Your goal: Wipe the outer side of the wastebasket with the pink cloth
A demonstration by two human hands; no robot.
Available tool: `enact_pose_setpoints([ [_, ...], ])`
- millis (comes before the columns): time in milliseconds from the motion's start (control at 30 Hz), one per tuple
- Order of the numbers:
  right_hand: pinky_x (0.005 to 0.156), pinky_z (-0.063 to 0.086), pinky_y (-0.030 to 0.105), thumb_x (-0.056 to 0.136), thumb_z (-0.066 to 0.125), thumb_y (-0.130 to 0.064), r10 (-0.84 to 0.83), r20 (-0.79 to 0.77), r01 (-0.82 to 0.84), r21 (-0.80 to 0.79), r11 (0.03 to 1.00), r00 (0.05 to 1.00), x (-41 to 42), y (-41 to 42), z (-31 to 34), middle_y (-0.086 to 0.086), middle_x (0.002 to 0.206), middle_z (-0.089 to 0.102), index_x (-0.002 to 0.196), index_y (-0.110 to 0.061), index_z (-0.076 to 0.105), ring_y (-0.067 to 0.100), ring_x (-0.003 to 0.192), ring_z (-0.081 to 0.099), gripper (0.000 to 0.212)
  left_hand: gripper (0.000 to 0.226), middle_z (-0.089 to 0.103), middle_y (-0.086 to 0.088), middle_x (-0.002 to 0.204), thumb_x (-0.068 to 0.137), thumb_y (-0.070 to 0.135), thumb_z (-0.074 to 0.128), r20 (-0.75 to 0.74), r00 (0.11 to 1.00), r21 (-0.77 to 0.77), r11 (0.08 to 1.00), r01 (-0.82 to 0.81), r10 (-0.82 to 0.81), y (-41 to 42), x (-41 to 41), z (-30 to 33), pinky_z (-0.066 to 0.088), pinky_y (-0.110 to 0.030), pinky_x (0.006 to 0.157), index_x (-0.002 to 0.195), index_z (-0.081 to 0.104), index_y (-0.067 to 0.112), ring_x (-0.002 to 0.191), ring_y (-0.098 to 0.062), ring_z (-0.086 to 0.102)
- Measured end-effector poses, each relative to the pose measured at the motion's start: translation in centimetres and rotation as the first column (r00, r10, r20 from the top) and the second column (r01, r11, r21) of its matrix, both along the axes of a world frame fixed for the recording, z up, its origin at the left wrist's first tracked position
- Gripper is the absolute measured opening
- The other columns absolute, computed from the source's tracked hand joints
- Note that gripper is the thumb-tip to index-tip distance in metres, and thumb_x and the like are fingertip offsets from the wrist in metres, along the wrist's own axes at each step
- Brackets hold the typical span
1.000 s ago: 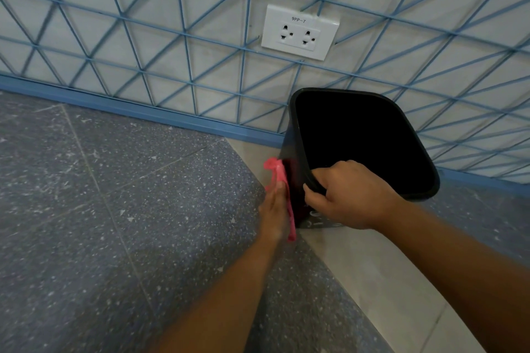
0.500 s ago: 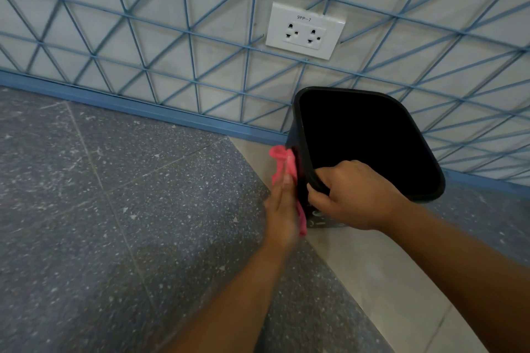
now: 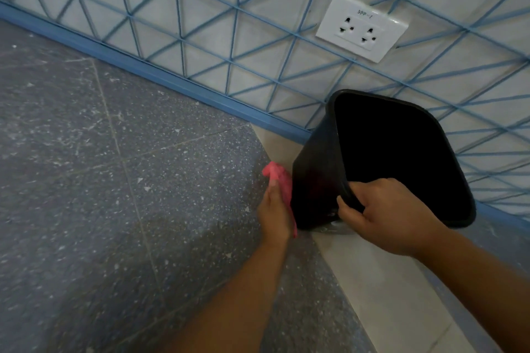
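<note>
Right of centre: smooth black plastic bin (image 3: 318, 180), tilted, rim gripped by the right hand (image 3: 384, 218). The left hand (image 3: 274, 210), fingers flat, presses a pink cloth (image 3: 282, 183) against its side. Speckled floor (image 3: 100, 180) lies open leftward.

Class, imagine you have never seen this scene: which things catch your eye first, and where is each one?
The black bin stands out first, tilted on the floor against the blue-lined wall. The right hand grips its near rim, while the left hand presses a pink cloth flat against its outer side. Above the bin, a white double socket sits on the wall.
</note>
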State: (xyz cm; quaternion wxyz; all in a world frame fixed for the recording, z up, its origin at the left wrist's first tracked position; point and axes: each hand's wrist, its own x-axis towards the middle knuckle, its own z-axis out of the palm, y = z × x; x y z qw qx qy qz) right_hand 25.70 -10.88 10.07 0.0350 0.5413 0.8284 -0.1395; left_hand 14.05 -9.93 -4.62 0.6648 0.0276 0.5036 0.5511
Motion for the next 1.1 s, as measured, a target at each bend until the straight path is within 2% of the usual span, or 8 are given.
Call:
enact_pose_setpoints([
  [167,0.045,0.037,0.03,0.088,0.045,-0.038,-0.014,-0.007,0.014,-0.013,1.0,1.0,0.0,0.0,0.0,-0.002,0.043,0.039,0.057,-0.024,0.04,0.015,0.039,0.043,0.035,0.055,0.053,-0.01,0.167,0.119,0.038,0.036,-0.046,0.999,0.038,0.999,0.012,-0.01,3.9,-3.6,1.2,0.032,-0.044,0.136,0.162,0.05,0.008,0.158,-0.028,0.048],
  [300,0.045,0.031,0.023,0.09,0.05,-0.033,-0.007,0.003,0.007,-0.03,1.0,1.0,-0.1,0.1,0.0,-0.004,0.042,0.035,0.056,-0.029,0.035,0.013,0.037,0.038,0.037,0.08,0.052,-0.029,0.163,0.111,0.067,0.034,-0.262,0.925,0.127,0.94,0.317,-0.276,5.0,-4.3,3.5,0.041,-0.068,0.123,0.161,0.049,0.006,0.15,-0.053,0.05],
  [467,0.045,0.025,0.021,0.09,0.051,-0.034,-0.014,0.013,0.014,-0.031,0.999,1.0,-0.1,0.5,0.1,-0.002,0.044,0.035,0.057,-0.028,0.033,0.015,0.038,0.038,0.037,0.056,0.045,0.008,0.17,0.115,0.048,0.036,-0.393,0.873,0.382,0.813,0.44,-0.289,6.2,0.6,5.7,0.021,-0.042,0.139,0.165,0.048,0.027,0.163,-0.009,0.035],
  [567,0.047,0.028,0.025,0.091,0.05,-0.034,0.002,0.019,-0.002,-0.023,1.0,1.0,-0.2,0.7,0.1,-0.003,0.044,0.034,0.059,-0.029,0.033,0.015,0.04,0.039,0.037,0.048,0.04,0.01,0.172,0.121,0.038,0.031,-0.302,0.874,0.407,0.778,0.479,-0.381,7.1,0.4,4.3,0.018,-0.042,0.141,0.165,0.044,0.027,0.167,-0.015,0.03],
  [700,0.048,0.033,0.028,0.09,0.046,-0.038,0.013,0.017,-0.013,-0.021,1.0,1.0,0.0,0.7,0.2,-0.004,0.044,0.034,0.059,-0.029,0.033,0.014,0.04,0.04,0.035,0.08,0.04,-0.028,0.171,0.112,0.063,0.035,-0.153,0.789,0.09,0.787,0.611,-0.595,6.3,-0.9,2.4,0.028,-0.063,0.133,0.166,0.041,0.004,0.16,-0.05,0.036],
  [833,0.048,0.029,0.024,0.09,0.052,-0.035,0.027,0.014,-0.027,-0.017,1.0,1.0,0.2,0.8,0.1,-0.006,0.045,0.035,0.058,-0.028,0.034,0.012,0.041,0.04,0.037,0.054,0.021,-0.008,0.183,0.12,0.036,0.031,-0.023,0.946,0.309,0.897,0.316,-0.325,3.3,0.5,3.6,0.012,-0.047,0.142,0.171,0.032,0.021,0.171,-0.022,0.021],
  [967,0.048,0.026,0.02,0.089,0.051,-0.035,0.044,0.022,-0.043,-0.028,0.999,0.999,0.1,0.8,0.0,-0.006,0.047,0.037,0.058,-0.03,0.032,0.01,0.042,0.041,0.037,0.047,0.04,0.006,0.177,0.115,0.04,0.039,-0.024,0.98,0.524,0.832,0.179,-0.196,3.2,2.1,5.3,0.019,-0.044,0.141,0.16,0.05,0.033,0.168,-0.014,0.03],
  [1100,0.052,0.035,0.028,0.09,0.05,-0.036,0.044,0.03,-0.043,-0.034,0.999,0.999,-0.3,1.1,0.2,-0.005,0.049,0.037,0.059,-0.029,0.032,0.011,0.044,0.04,0.037,0.048,0.062,-0.002,0.16,0.117,0.043,0.042,-0.054,0.962,0.352,0.896,0.27,-0.268,7.3,1.2,6.8,0.036,-0.042,0.134,0.16,0.057,0.026,0.152,-0.017,0.055],
])
